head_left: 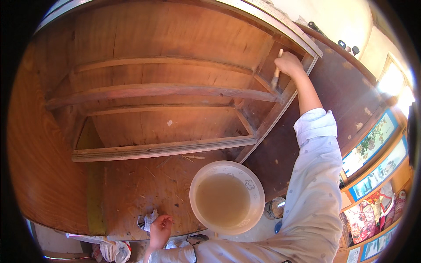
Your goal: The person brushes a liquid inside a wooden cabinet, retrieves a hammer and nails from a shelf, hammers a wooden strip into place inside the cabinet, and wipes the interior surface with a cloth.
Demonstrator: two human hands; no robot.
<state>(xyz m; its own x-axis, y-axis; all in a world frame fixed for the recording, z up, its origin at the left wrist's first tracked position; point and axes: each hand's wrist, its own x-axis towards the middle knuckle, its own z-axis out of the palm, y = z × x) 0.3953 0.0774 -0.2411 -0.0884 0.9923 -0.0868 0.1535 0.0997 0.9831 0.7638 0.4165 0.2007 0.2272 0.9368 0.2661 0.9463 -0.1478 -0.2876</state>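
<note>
Head view shows the fingers of the right hand (288,64) closed around the pale handle of a brush (276,74), whose bristle end points down against the inner right-side frame of a wooden cabinet (166,35) lying on its back. The arm in a light patterned sleeve (315,175) stretches far up and across to reach that corner, beside the reddish shelf rails (162,90). Judging from this, the brushing of the cabinet's inner frame is under way, and the next stroke calls for drawing the bristles along the rail, or returning to reload. Nearer the body, a white plastic bowl (227,197) of cloudy yellowish liquid sits on the wooden panel. The left hand (160,228) rests at the panel's near edge, fingers curled loosely on a crumpled white rag (147,219).
</note>
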